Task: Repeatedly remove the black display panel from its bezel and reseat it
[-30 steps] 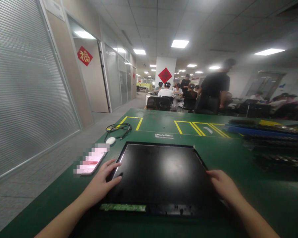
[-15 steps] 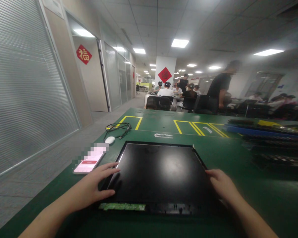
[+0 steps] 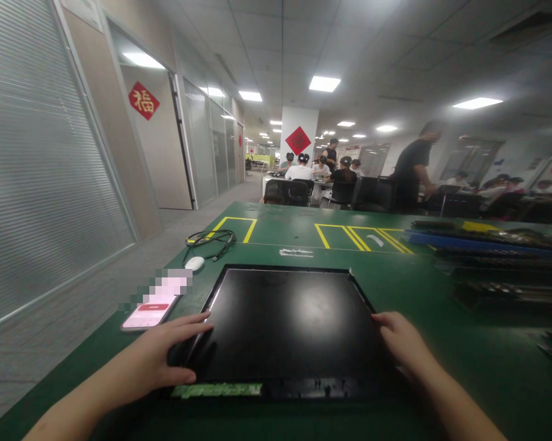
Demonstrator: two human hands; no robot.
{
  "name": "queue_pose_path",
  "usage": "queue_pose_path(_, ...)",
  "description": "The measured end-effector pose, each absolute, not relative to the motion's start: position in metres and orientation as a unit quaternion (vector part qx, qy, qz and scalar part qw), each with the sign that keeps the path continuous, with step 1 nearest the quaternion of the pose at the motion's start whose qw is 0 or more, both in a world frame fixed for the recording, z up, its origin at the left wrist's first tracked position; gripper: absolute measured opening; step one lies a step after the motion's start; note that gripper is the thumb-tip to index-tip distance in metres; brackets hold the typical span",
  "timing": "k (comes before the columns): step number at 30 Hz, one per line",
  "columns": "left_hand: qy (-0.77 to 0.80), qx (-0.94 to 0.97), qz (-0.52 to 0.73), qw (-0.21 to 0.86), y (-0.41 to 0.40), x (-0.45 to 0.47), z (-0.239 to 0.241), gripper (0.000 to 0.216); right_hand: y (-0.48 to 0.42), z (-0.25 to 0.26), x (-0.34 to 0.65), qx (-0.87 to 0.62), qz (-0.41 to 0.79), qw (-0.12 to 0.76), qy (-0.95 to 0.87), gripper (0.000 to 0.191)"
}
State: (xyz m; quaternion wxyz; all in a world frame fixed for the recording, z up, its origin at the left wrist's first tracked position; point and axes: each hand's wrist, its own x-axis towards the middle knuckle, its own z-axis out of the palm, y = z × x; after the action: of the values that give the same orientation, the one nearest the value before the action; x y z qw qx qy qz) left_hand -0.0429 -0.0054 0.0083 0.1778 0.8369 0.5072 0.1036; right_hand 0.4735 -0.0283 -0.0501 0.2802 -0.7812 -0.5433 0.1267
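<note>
A flat black display panel (image 3: 276,324) with a dark frame lies before me on the green table. Along its near edge runs a green circuit board strip (image 3: 217,389), on the left part. My left hand (image 3: 165,355) rests at the panel's left edge, fingers spread and thumb apart, fingertips on the frame. At the opposite edge, my right hand (image 3: 402,338) grips the frame with the thumb on top; its other fingers are mostly hidden. A phone (image 3: 151,309) with a lit, partly blurred screen lies beyond my left hand.
Left of the panel's far corner are a white mouse-like object (image 3: 195,264) and a coiled black cable (image 3: 211,242). Stacked dark parts with a blue tray (image 3: 478,240) stand at the right. Yellow tape marks the green table (image 3: 289,223). People sit and stand in the background.
The view has shifted slightly, so the panel and table items appear farther left. Both hands remain at the panel's edges. In the background, the standing person's arm has moved forward.
</note>
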Motion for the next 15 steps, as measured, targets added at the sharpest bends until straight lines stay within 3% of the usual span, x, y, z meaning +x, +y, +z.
queue_pose_path(15,0.475,0.860,0.103,0.153,-0.0057,-0.0405,0.0092,0.063,-0.0281,-0.0498,0.4741,-0.777,0.110,0.265,-0.560,0.041)
